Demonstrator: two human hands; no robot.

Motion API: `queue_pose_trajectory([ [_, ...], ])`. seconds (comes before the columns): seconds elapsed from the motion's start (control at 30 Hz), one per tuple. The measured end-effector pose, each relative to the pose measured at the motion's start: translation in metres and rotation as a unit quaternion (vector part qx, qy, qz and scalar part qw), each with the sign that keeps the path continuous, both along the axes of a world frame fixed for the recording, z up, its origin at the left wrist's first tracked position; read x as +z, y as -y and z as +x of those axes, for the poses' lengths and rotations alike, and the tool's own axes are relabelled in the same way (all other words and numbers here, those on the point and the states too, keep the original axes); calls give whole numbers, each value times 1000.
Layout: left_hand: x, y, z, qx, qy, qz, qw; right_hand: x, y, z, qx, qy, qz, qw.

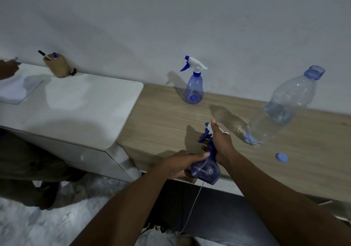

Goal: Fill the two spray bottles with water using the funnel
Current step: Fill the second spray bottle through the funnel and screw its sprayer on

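I hold a blue spray bottle (206, 170) over the front edge of the wooden table (171, 116). My left hand (178, 165) wraps its round body. My right hand (221, 144) grips its neck and white-and-blue trigger head. A second blue spray bottle (194, 88) stands upright near the wall with its trigger head on. At the right stands a large clear water bottle (281, 109), uncapped and partly filled. Its blue cap (281, 157) lies on the table in front of it. No funnel is in view.
A white cabinet (76, 109) adjoins the table's left end, carrying a tan pen holder (57, 66) and a sheet of paper (15, 90). Another person's hand (8, 69) reaches over that sheet at far left. A thin white cable (191, 209) hangs below the table edge.
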State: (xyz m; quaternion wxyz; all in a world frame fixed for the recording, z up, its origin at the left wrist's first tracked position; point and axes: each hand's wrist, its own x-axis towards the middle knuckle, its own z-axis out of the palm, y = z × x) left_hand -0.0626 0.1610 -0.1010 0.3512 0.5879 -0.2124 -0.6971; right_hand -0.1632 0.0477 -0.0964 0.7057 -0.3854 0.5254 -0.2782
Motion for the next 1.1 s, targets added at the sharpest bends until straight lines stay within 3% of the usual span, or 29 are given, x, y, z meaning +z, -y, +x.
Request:
queue_pose_trajectory([
  [0.3, -14, 3, -1, -30, 10, 15, 999, -9, 2, 2, 5, -82, -25, 996],
  [0.6, -13, 3, 1, -32, 7, 5, 999, -7, 1, 1, 20, -87, -46, 995],
  [0.9, -7, 1, 2, -44, -11, 11, 999, -6, -4, 2, 14, -88, -49, 995],
  [1.1, -2, 7, 12, -26, 23, -29, 999, 15, 12, 0, 76, -5, -8, 997],
])
